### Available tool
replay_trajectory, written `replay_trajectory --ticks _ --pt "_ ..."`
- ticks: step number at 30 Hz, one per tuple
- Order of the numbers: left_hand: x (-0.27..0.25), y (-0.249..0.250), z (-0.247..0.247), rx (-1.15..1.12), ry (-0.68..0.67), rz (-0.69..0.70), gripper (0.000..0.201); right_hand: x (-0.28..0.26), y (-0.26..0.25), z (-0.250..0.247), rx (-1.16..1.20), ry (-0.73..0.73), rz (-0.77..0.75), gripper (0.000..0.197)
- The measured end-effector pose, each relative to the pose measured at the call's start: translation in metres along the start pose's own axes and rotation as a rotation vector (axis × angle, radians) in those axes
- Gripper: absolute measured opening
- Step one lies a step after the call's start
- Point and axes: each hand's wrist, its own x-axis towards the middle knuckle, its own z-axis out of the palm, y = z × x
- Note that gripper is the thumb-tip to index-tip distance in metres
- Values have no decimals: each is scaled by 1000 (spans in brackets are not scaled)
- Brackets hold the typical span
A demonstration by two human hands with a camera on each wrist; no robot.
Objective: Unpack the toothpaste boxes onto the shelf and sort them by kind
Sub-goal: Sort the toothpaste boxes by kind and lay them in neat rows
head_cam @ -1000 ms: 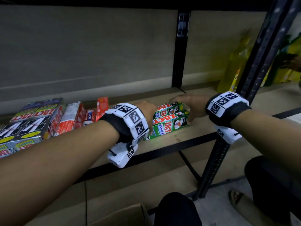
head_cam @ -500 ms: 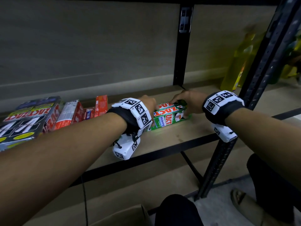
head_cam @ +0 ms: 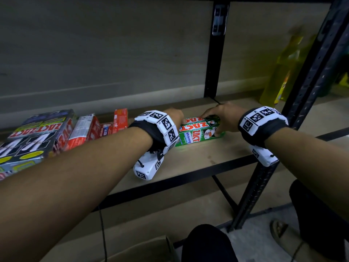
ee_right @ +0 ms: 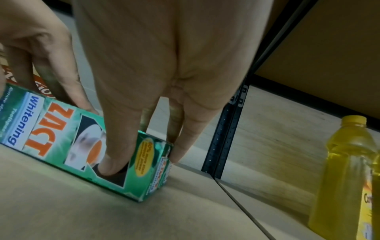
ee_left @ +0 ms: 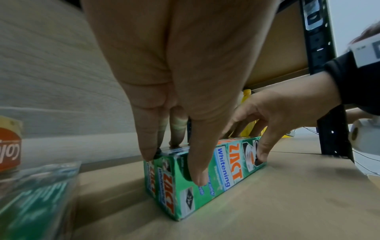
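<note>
A bundle of green Zact Whitening toothpaste boxes [head_cam: 198, 133] lies flat on the wooden shelf board [head_cam: 207, 159], lengthwise left to right. My left hand [head_cam: 175, 116] grips its left end, thumb on the front face and fingers over the top [ee_left: 174, 162]. My right hand [head_cam: 219, 120] grips the right end the same way [ee_right: 144, 162], thumb pressed on the front face. The left wrist view shows the green boxes [ee_left: 205, 183] touching the board, and two box ends side by side. The green boxes [ee_right: 55, 129] fill the left of the right wrist view.
Silver-and-black Zact packs [head_cam: 34, 137] and red boxes [head_cam: 85, 131] lie on the shelf's left, an orange-red box [head_cam: 120, 120] upright behind them. A yellow bottle [head_cam: 283, 72] stands on the adjoining shelf right, past a black post [head_cam: 215, 53]. A cardboard box [head_cam: 147, 250] sits below.
Both hands have moved the green boxes down and a little further back, from slightly raised to flat on the shelf board. The grips are unchanged.
</note>
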Motion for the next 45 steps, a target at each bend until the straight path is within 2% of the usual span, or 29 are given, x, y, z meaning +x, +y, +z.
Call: replay_trajectory --ticks 5,9,12,16,20,24,28,32,36,40,43,45 --pt "-20 2 1 18 -46 20 49 -10 -5 6 19 7 10 81" --pt "-44 -8 11 -27 38 15 43 -20 -11 4 67 33 0 75" --pt "-66 -17 15 8 89 17 31 -26 -21 0 80 60 -21 70" --pt "-99 -23 17 53 95 30 24 -31 -42 -2 93 77 -68 73" --pt "-134 -23 35 133 98 54 36 -38 -70 6 126 116 -152 71" --pt "-161 -29 59 107 177 141 37 -44 -101 19 187 139 -290 69" --pt "-189 -30 74 31 232 138 63 -46 -132 31 270 160 -383 66" --pt "-215 -38 75 -67 299 99 55 -46 -147 43 291 141 -376 66" --pt "-229 -55 72 -46 484 89 44 -49 -155 46 289 111 -345 71" --pt "-222 -74 62 0 599 -25 70 -49 -161 48 313 101 -314 74" --pt "-208 -83 55 50 547 -23 85 -49 -166 46 321 115 -310 76" --pt "-201 -85 52 71 484 -37 89 -48 -169 45 328 128 -311 77"
